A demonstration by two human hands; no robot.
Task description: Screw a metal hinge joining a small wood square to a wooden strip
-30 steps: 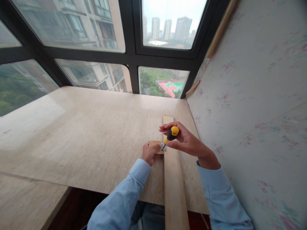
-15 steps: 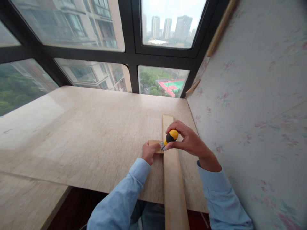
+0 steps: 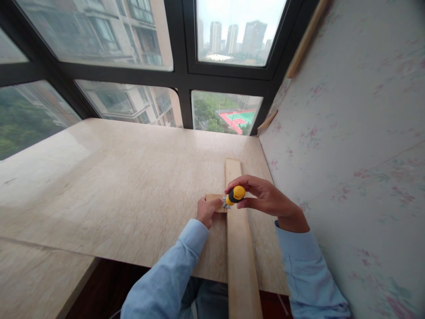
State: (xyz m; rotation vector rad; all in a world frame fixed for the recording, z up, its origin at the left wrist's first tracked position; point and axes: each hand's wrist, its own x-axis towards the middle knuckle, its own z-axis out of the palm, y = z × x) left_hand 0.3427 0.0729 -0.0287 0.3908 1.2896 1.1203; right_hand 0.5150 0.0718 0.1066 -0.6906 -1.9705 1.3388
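Observation:
A long pale wooden plank (image 3: 241, 257) lies on the beige table (image 3: 126, 190), running away from me. A small wooden block (image 3: 212, 198) butts against its left side, joined by a small metal bracket (image 3: 225, 203). My left hand (image 3: 207, 212) is closed on the block and presses it down. My right hand (image 3: 265, 197) is wrapped round a stubby yellow and black screwdriver (image 3: 235, 194), whose tip rests on the bracket.
A wall with faded flower wallpaper (image 3: 348, 133) stands close on the right of the plank. Dark-framed windows (image 3: 182, 79) close off the far side of the table. The table's near edge (image 3: 139, 266) is just in front of me.
My right hand has turned round the screwdriver handle and lowered it, so the handle now lies flatter and nearer the bracket. My left hand and the block have stayed put.

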